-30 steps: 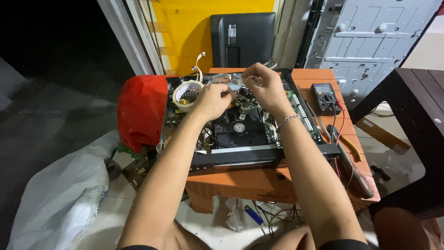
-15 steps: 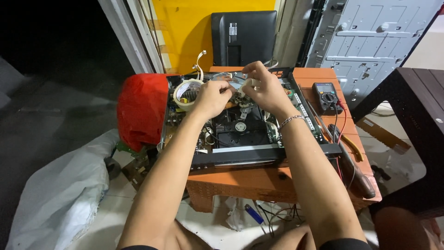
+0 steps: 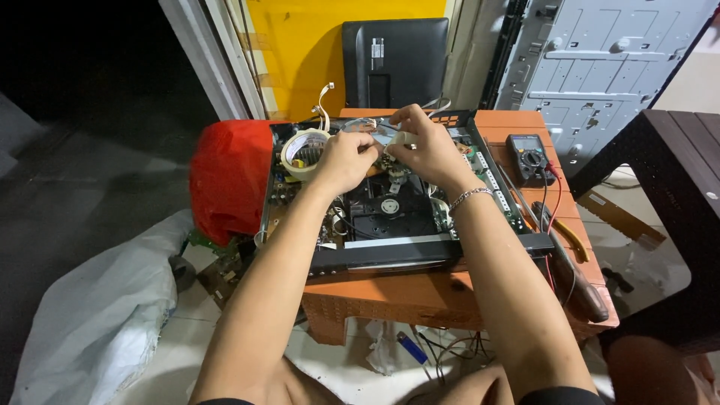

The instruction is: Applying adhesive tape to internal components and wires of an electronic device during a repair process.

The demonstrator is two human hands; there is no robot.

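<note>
Orange table (image 3: 390, 296): 1 opened player (image 3: 390, 217), 2 hands (image 3: 341, 161) w/ small part (image 3: 390, 146).

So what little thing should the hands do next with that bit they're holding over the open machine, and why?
Probably lower it gently toward the open player. Both the left hand and the right hand pinch a small pale part with thin wires just above the player's inside, fingertips close together. What the part is cannot be told, so a slow, small move seems safest near the wires.

Small whitish part (image 3: 391, 145) pinched above open black disc player chassis (image 3: 390, 217), lying flat on orange table.
</note>
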